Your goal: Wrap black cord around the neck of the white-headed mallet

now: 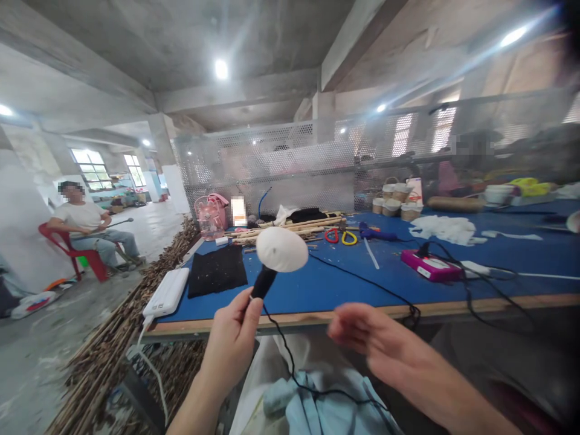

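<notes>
My left hand [238, 323] is closed around a stick wrapped in black, which ends in a white rounded, mushroom-shaped head [281, 249]. It is held up tilted, in front of the table's front edge. From the black wrapping [264, 282] a black cord [286, 350] hangs down across my lap and runs to the right below my other hand. My right hand [362, 335] is apart from the stick, in front of the table edge. Its fingers are loosely bent, slightly blurred, and no object shows in them.
On the blue table [290, 296] lie a black cloth [217, 272], a white power bank [167, 292], sticks, scissors [348, 237], a dark blue glue gun [378, 233], white fabric [446, 229] and a purple power strip [430, 266]. A seated person [86, 220] holds a rod at left.
</notes>
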`<state>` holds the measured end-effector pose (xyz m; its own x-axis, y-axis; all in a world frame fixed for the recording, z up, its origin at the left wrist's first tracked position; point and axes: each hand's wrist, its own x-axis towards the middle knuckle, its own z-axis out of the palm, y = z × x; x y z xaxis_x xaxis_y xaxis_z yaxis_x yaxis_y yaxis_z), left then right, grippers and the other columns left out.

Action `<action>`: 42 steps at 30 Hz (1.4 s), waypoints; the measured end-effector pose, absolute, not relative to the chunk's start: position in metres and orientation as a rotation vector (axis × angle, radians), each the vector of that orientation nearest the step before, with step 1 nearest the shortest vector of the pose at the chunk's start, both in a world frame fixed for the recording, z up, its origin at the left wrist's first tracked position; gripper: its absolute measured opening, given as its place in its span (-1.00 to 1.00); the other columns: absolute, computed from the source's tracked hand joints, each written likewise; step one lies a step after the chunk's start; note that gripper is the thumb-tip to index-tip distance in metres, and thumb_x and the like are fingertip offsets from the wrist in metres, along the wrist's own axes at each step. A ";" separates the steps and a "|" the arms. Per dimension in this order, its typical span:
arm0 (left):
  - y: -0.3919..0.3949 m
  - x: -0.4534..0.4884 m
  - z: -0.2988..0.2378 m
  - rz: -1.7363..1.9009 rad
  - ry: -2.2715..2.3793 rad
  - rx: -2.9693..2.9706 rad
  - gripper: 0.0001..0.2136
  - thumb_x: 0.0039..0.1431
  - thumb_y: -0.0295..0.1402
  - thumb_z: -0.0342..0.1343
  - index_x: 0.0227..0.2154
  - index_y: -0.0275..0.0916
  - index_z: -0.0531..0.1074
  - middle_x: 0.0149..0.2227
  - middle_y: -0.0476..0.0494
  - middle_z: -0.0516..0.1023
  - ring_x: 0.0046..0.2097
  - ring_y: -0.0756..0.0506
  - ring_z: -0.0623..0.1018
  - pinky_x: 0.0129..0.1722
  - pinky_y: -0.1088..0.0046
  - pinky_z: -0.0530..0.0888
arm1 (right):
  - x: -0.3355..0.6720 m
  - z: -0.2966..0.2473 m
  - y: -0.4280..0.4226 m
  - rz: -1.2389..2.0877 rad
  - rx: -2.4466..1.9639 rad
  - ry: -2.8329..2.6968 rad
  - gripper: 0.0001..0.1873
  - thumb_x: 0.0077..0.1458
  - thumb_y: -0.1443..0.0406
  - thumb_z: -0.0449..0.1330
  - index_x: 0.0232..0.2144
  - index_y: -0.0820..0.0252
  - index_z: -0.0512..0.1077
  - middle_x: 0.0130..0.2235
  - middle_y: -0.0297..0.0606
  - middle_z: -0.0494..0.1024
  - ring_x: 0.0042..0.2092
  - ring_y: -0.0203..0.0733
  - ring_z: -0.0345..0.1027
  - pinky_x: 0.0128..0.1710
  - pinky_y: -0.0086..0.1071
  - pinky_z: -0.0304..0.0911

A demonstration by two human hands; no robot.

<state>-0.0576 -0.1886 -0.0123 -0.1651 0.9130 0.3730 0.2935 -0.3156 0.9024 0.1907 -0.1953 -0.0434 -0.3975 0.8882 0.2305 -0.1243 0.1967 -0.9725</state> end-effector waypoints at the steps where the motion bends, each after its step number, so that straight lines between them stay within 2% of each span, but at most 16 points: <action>1: -0.187 -0.054 -0.011 1.450 1.406 1.693 -0.69 0.08 -0.19 0.02 -0.22 -0.27 0.47 -0.66 0.05 0.25 -0.59 0.04 0.21 -0.59 0.56 0.09 | 0.171 -0.039 -0.186 1.450 -0.673 -1.492 -0.45 -0.10 0.26 0.23 0.01 0.08 0.28 0.00 -0.06 0.36 0.06 0.01 0.19 0.05 -0.07 0.05; 2: -0.185 -0.051 -0.011 1.395 1.418 1.799 -0.69 0.11 -0.20 -0.02 -0.19 -0.26 0.46 -0.64 0.04 0.29 -0.57 0.03 0.24 -0.57 0.55 0.12 | 0.152 -0.036 -0.177 1.502 -0.606 -1.431 -0.39 -0.12 0.29 0.24 0.03 0.07 0.23 0.02 -0.09 0.34 0.09 -0.04 0.15 0.08 -0.11 0.00; 4: -0.181 -0.045 -0.012 1.338 1.422 1.909 -0.68 0.15 -0.22 -0.07 -0.14 -0.24 0.43 -0.58 -0.01 0.39 -0.53 -0.01 0.33 -0.52 0.54 0.18 | 0.122 -0.032 -0.162 1.656 -0.456 -1.283 -0.37 -0.19 0.34 0.25 0.01 0.04 0.22 -0.02 -0.17 0.36 0.06 -0.09 0.18 0.03 -0.16 0.07; 6: -0.179 -0.042 -0.015 1.337 1.425 1.930 -0.68 0.15 -0.23 -0.08 -0.10 -0.23 0.41 -0.48 -0.08 0.49 -0.46 -0.05 0.42 -0.46 0.53 0.23 | 0.103 -0.030 -0.156 1.789 -0.390 -1.178 -0.40 -0.25 0.41 0.23 -0.07 0.05 0.27 -0.13 -0.23 0.42 -0.05 -0.13 0.26 -0.08 -0.23 0.17; 9: -0.177 -0.042 -0.020 1.365 1.477 1.929 -0.66 0.14 -0.23 -0.05 -0.07 -0.21 0.40 -0.43 -0.12 0.52 -0.43 -0.07 0.45 -0.43 0.52 0.25 | 0.092 -0.027 -0.159 1.764 -0.499 -1.059 -0.55 -0.30 0.47 0.22 -0.24 0.14 0.33 -0.35 -0.33 0.43 -0.30 -0.28 0.30 -0.34 -0.43 0.22; 11: -0.177 -0.043 -0.021 1.393 1.491 1.913 -0.66 0.13 -0.23 -0.04 -0.07 -0.21 0.41 -0.47 -0.10 0.51 -0.45 -0.06 0.43 -0.44 0.52 0.24 | 0.092 -0.023 -0.161 1.755 -0.603 -0.992 -0.65 -0.29 0.44 0.23 -0.34 0.17 0.32 -0.47 -0.41 0.36 -0.49 -0.41 0.18 -0.57 -0.56 0.08; 13: -0.177 -0.043 -0.021 1.426 1.453 1.874 -0.67 0.12 -0.22 -0.02 -0.10 -0.22 0.43 -0.50 -0.09 0.49 -0.46 -0.06 0.41 -0.45 0.52 0.24 | 0.094 -0.019 -0.163 1.855 -0.705 -1.000 -0.72 -0.25 0.38 0.24 -0.38 0.18 0.30 -0.56 -0.47 0.28 -0.62 -0.49 -0.03 -0.70 -0.60 -0.20; 15: -0.177 -0.041 -0.021 1.436 1.366 1.805 -0.69 0.11 -0.21 -0.01 -0.15 -0.23 0.44 -0.50 -0.09 0.47 -0.47 -0.04 0.39 -0.47 0.53 0.24 | 0.095 -0.017 -0.162 1.912 -0.783 -1.072 -0.75 -0.19 0.27 0.25 -0.42 0.19 0.28 -0.65 -0.53 0.15 -0.67 -0.51 -0.22 -0.72 -0.57 -0.39; 18: -0.177 -0.039 -0.022 1.320 1.152 1.544 -0.68 0.11 -0.13 -0.03 -0.22 -0.26 0.39 -0.64 0.03 0.28 -0.61 0.05 0.23 -0.63 0.58 0.15 | 0.095 -0.020 -0.159 1.744 -0.765 -1.171 -0.68 -0.15 0.12 0.26 -0.52 0.22 0.27 -0.72 -0.58 -0.01 -0.68 -0.51 -0.33 -0.71 -0.52 -0.42; 20: -0.179 -0.039 -0.023 1.168 0.943 1.312 -0.69 0.07 -0.09 0.00 -0.24 -0.22 0.29 -0.71 0.17 0.07 -0.70 0.12 0.04 -0.71 0.63 0.02 | 0.096 -0.023 -0.157 1.621 -0.717 -1.212 -0.66 -0.18 0.11 0.28 -0.56 0.24 0.28 -0.72 -0.55 0.03 -0.67 -0.51 -0.29 -0.70 -0.51 -0.38; 22: -0.181 -0.039 -0.024 1.066 0.774 1.160 -0.68 0.01 -0.11 0.10 -0.28 -0.17 0.19 -0.71 0.24 0.00 -0.72 0.15 -0.06 -0.75 0.66 -0.05 | 0.097 -0.025 -0.156 1.580 -0.674 -1.233 -0.67 -0.21 0.14 0.31 -0.56 0.25 0.32 -0.68 -0.51 0.14 -0.67 -0.52 -0.23 -0.70 -0.50 -0.34; 24: -0.184 -0.039 -0.024 1.058 0.702 1.093 -0.66 -0.04 -0.17 0.16 -0.34 -0.14 0.11 -0.70 0.25 0.04 -0.72 0.17 -0.07 -0.76 0.69 -0.07 | 0.099 -0.025 -0.154 1.578 -0.647 -1.239 -0.69 -0.22 0.16 0.33 -0.54 0.25 0.33 -0.65 -0.48 0.21 -0.67 -0.53 -0.19 -0.70 -0.51 -0.28; 29: -0.185 -0.035 -0.026 1.116 0.709 1.005 -0.68 0.01 -0.20 0.13 -0.40 -0.14 0.04 -0.67 0.22 0.16 -0.71 0.18 -0.02 -0.77 0.71 -0.07 | 0.104 -0.018 -0.154 1.551 -0.659 -1.305 -0.72 -0.18 0.18 0.32 -0.55 0.28 0.37 -0.66 -0.47 0.22 -0.68 -0.54 -0.13 -0.72 -0.52 -0.28; 37: -0.186 -0.032 -0.028 1.168 0.732 1.050 -0.67 -0.02 -0.20 0.16 -0.41 -0.16 0.07 -0.71 0.25 0.11 -0.74 0.19 -0.02 -0.77 0.72 -0.05 | 0.106 -0.016 -0.159 1.742 -0.626 -1.215 -0.74 -0.12 0.18 0.28 -0.49 0.29 0.39 -0.73 -0.54 0.06 -0.70 -0.54 -0.27 -0.73 -0.54 -0.38; 42: -0.192 -0.034 -0.026 1.145 0.735 1.003 -0.67 -0.01 -0.20 0.15 -0.41 -0.16 0.06 -0.69 0.21 0.23 -0.75 0.20 0.01 -0.77 0.73 -0.03 | 0.106 -0.021 -0.161 1.773 -0.605 -1.188 -0.73 -0.15 0.18 0.30 -0.49 0.27 0.37 -0.71 -0.52 0.14 -0.70 -0.54 -0.25 -0.75 -0.55 -0.37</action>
